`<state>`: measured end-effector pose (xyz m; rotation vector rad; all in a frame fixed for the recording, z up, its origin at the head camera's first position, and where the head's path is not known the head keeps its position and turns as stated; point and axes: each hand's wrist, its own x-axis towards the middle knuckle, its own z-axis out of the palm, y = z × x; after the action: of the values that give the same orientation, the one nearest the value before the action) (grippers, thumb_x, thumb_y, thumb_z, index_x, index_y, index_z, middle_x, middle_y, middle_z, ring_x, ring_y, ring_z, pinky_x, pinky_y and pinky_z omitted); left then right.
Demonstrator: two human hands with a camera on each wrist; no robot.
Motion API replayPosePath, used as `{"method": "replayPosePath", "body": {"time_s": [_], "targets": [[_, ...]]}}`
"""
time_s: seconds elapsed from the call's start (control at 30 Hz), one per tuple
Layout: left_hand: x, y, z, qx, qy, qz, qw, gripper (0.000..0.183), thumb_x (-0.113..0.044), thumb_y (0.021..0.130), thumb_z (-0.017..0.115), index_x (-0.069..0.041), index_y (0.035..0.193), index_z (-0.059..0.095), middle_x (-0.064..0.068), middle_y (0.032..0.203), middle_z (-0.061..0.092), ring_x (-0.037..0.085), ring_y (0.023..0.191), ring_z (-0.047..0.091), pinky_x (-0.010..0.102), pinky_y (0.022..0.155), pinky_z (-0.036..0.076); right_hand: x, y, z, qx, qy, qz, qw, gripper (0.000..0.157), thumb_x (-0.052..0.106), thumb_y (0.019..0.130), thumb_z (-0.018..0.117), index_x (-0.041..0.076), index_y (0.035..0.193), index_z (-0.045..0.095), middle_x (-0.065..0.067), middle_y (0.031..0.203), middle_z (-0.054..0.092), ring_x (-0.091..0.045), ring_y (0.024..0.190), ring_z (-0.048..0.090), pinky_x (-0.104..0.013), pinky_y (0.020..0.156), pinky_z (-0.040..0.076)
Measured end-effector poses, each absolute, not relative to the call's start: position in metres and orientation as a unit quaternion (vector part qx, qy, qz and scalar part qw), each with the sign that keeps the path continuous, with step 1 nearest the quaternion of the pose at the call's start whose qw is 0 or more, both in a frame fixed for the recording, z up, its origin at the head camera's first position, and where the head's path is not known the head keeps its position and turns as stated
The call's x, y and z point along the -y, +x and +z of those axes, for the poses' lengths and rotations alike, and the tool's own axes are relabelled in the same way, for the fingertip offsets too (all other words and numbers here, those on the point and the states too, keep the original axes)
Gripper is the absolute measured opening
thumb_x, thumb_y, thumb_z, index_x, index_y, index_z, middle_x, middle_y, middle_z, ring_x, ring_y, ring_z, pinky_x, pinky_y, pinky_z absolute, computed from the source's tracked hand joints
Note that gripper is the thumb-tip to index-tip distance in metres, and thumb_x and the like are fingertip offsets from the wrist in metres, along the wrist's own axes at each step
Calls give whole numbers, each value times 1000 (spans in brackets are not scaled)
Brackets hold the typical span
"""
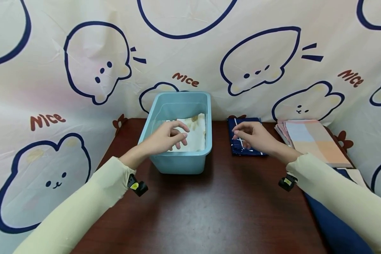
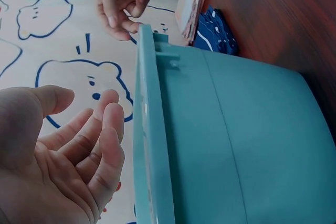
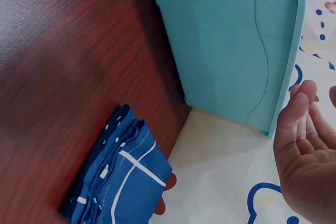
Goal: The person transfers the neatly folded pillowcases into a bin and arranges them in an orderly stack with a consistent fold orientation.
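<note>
My left hand [image 1: 169, 137] hovers over the near left part of a light blue plastic bin [image 1: 181, 163], its fingers loosely bent and holding nothing. Inside the bin lies a folded cream cloth [image 1: 197, 132] with tan patches, partly hidden by that hand. To the right, my right hand [image 1: 252, 135] hangs above a folded navy cloth [image 1: 235, 148] with white lines, fingers relaxed and nothing between them. The right wrist view has the navy cloth [image 3: 136, 171] lying in thick layers on the table, apart from the right hand [image 3: 310, 150].
A stack of folded pastel checked cloths [image 1: 317, 141] lies at the table's right edge. Nearer, dark blue fabric [image 1: 333, 218] lies beneath my right forearm. The dark red-brown table [image 1: 222, 211] meets a cartoon-printed curtain [image 1: 184, 56] behind the bin.
</note>
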<state>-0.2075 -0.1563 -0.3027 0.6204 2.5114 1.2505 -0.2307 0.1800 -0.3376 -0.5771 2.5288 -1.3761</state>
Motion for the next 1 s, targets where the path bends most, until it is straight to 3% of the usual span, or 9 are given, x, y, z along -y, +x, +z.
{"method": "replayPosePath", "body": {"time_s": [0.27,0.6,0.83,1.0], "targets": [[147,-197,-301,-851,234,447,146,23,-15,103,53,-7,124,59,11,91,75,23,74,67,35,64,55,-193,-222,-344,-854,-202,-467,105,25,20,106,54,1,117,65,-15,99,70,-17,62,59,-30,57,54],[137,-186,-303,-838,236,462,171,19,-17,104,54,-11,122,59,18,97,74,44,82,63,29,58,49,-208,-211,-348,-860,-196,-460,105,25,18,106,54,0,120,64,-19,102,70,-18,61,61,-30,57,55],[129,-177,-302,-834,247,463,173,22,-17,104,53,-8,124,60,14,95,73,42,80,63,34,62,52,-215,-203,-346,-861,-199,-457,102,25,17,105,54,-1,120,64,-19,101,71,-18,62,61,-29,57,55],[122,-172,-303,-834,262,452,177,23,-17,104,52,-8,124,60,9,93,73,30,78,65,36,68,53,-221,-198,-347,-860,-190,-460,113,26,18,106,54,-1,121,63,-19,103,71,-18,62,61,-30,57,55]]}}
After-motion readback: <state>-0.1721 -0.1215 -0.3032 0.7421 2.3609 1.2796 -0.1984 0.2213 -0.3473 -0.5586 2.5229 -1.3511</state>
